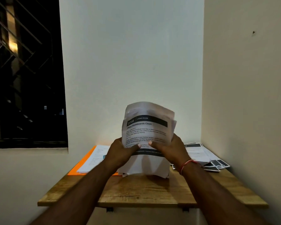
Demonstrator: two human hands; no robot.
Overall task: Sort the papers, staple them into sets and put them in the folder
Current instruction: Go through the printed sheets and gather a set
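Between left grip (120, 152) and right grip (173, 149), paper stack (146, 127) upright, pinched at both side edges.

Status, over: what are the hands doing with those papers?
Left hand, right hand both grip paper stack, upright. Orange folder to its left, sheets on top. Loose sheets right. Nothing in the way.

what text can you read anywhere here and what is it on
"2748": black band on the front sheet of the held stack
"LIVING ROOM": same band
"Wipe Baseboards Clean": heading under the band
Body text on that sheet: too blurred to read reliably
Sheets on the orange folder: print too small
Fanned sheets at far right: too blurred
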